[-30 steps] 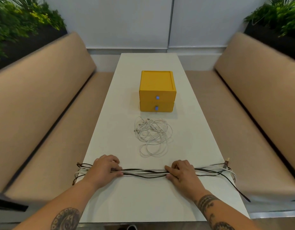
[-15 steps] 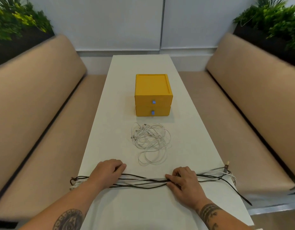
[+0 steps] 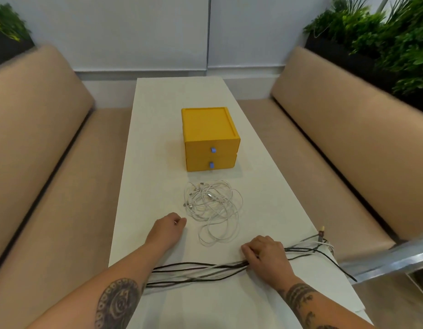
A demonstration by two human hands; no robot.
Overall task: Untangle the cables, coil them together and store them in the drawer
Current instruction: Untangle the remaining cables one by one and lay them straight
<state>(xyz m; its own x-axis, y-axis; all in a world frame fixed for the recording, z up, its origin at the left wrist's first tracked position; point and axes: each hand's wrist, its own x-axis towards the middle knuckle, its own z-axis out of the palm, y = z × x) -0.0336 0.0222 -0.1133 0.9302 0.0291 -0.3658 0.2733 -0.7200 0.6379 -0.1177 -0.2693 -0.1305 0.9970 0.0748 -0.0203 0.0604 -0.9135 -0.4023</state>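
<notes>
A straightened bundle of black and white cables [image 3: 201, 270] lies across the near part of the white table [image 3: 158, 138]. My right hand [image 3: 265, 255] grips that bundle near its right end. My left hand [image 3: 166, 230] is off the bundle, farther up the table, with loosely curled fingers holding nothing, just left of a tangled pile of white cables [image 3: 213, 205]. Behind the pile stands a yellow two-drawer box [image 3: 209, 136] with blue knobs; both drawers are closed.
Tan upholstered benches [image 3: 51, 174] run along both sides of the table. Planters with green foliage [image 3: 384, 39] sit behind the backrests. A metal bar [image 3: 384, 262] crosses the right bench near the table corner. The bundle's loose ends hang over the right table edge.
My left hand let go of the straightened bundle and moved forward toward the white tangle. My right hand stayed on the bundle. The view shifted to the right.
</notes>
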